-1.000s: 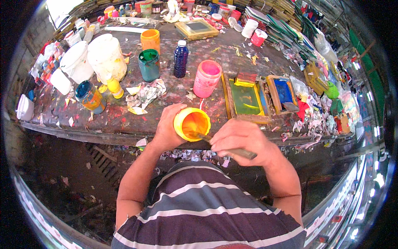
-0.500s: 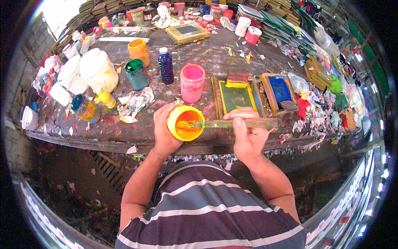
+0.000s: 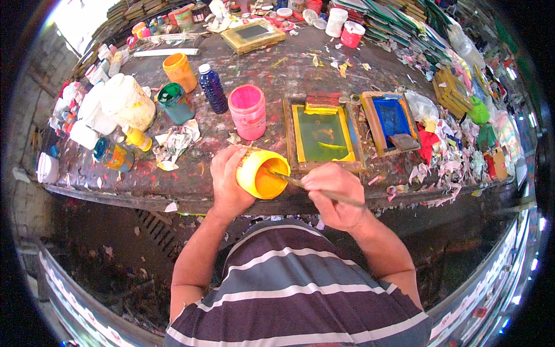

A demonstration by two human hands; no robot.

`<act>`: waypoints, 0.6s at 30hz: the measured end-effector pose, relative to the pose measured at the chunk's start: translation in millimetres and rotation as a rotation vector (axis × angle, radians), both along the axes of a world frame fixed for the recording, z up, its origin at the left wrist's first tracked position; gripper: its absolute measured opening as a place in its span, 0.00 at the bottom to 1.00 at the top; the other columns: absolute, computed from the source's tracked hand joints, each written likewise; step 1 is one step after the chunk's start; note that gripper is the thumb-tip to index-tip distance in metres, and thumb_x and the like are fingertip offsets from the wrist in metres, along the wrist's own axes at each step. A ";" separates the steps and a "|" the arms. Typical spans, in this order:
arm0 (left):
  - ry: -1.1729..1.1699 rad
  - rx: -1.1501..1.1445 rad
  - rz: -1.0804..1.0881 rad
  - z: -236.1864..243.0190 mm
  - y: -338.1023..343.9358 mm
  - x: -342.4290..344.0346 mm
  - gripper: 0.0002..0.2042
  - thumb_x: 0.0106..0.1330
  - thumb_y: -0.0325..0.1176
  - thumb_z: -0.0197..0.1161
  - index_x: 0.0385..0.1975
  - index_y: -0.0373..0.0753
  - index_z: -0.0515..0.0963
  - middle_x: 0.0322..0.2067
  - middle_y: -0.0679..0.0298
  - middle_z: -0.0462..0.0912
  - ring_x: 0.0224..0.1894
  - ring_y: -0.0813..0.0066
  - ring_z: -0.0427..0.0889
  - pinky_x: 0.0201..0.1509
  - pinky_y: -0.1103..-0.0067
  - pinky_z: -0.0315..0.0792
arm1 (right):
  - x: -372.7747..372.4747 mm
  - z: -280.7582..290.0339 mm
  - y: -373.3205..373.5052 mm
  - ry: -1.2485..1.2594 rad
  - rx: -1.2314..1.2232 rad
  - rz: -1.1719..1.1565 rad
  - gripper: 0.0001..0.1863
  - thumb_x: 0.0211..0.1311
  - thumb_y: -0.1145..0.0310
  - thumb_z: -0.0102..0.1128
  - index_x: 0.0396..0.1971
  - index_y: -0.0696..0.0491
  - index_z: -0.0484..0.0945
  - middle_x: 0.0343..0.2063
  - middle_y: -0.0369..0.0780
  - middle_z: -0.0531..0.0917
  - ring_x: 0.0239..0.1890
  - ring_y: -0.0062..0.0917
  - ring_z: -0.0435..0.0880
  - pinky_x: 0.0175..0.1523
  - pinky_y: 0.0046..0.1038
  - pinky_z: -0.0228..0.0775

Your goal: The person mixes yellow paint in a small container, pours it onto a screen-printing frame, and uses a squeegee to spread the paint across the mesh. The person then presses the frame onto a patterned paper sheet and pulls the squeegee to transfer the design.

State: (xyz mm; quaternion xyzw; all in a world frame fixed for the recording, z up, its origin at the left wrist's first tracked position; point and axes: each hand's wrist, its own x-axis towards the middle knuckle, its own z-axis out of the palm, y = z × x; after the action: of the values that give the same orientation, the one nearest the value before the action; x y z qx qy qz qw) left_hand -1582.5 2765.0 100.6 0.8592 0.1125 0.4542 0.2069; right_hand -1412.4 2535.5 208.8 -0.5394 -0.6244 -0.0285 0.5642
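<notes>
At the near edge of the stained worktable (image 3: 254,69), the left hand (image 3: 226,185) curls its fingers around a tilted yellow jar (image 3: 252,173); the right hand (image 3: 336,195) grips a stick (image 3: 297,183) slanting into its mouth.

Stick (image 3: 295,181) partly in jar (image 3: 250,173)

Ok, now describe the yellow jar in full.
The yellow jar is a round, wide-mouthed, plastic-looking container with a thick rim and reddish marks on its side. It is uncovered, its inside coated orange-yellow; how full it is cannot be told. It tilts, mouth toward the person's right, at the near edge of the table. The left hand grips its side, while a thin stick held by the right hand reaches into its mouth.
</notes>
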 end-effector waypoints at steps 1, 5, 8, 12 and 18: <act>-0.002 0.013 0.007 -0.8 -3.4 2.6 0.43 0.54 0.30 0.90 0.73 0.40 0.77 0.68 0.47 0.83 0.69 0.41 0.82 0.75 0.50 0.72 | 0.9 -8.4 -1.5 0.068 0.017 -0.081 0.06 0.77 0.80 0.68 0.49 0.57 0.87 0.45 0.47 0.93 0.44 0.40 0.94 0.52 0.43 0.89; 0.033 0.007 0.065 -5.1 -15.1 6.7 0.42 0.55 0.31 0.89 0.72 0.40 0.77 0.67 0.48 0.83 0.69 0.41 0.82 0.75 0.51 0.72 | 8.5 -43.5 -2.1 0.522 0.051 -0.313 0.07 0.88 0.76 0.56 0.53 0.60 0.82 0.44 0.47 0.90 0.44 0.33 0.91 0.49 0.42 0.90; 0.020 -0.028 0.103 -7.6 -16.8 7.0 0.43 0.54 0.32 0.91 0.73 0.39 0.76 0.67 0.48 0.83 0.69 0.41 0.81 0.75 0.50 0.72 | 19.5 -51.8 -10.2 0.954 0.141 -0.267 0.07 0.91 0.71 0.59 0.52 0.58 0.83 0.44 0.46 0.90 0.43 0.31 0.91 0.48 0.40 0.93; 0.027 -0.063 0.144 -11.2 -15.4 4.5 0.47 0.51 0.35 0.94 0.74 0.38 0.75 0.68 0.48 0.83 0.70 0.42 0.81 0.75 0.50 0.73 | 35.0 -37.3 -26.2 0.961 0.200 -0.271 0.08 0.91 0.70 0.58 0.52 0.57 0.83 0.43 0.44 0.89 0.41 0.31 0.91 0.47 0.40 0.92; 0.024 -0.106 0.185 -19.5 -10.7 1.6 0.51 0.47 0.39 0.97 0.74 0.39 0.74 0.68 0.49 0.84 0.70 0.43 0.82 0.76 0.51 0.73 | 48.2 -6.9 -47.0 0.966 0.296 -0.271 0.09 0.91 0.67 0.59 0.51 0.58 0.83 0.42 0.44 0.89 0.40 0.31 0.91 0.47 0.40 0.93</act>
State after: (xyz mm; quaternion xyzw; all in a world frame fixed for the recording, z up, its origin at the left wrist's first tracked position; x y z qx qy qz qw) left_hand -1580.9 2754.3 81.1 0.8383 0.2177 0.4546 0.2079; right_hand -1364.2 2488.5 201.9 -0.4816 -0.2069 0.0630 0.8493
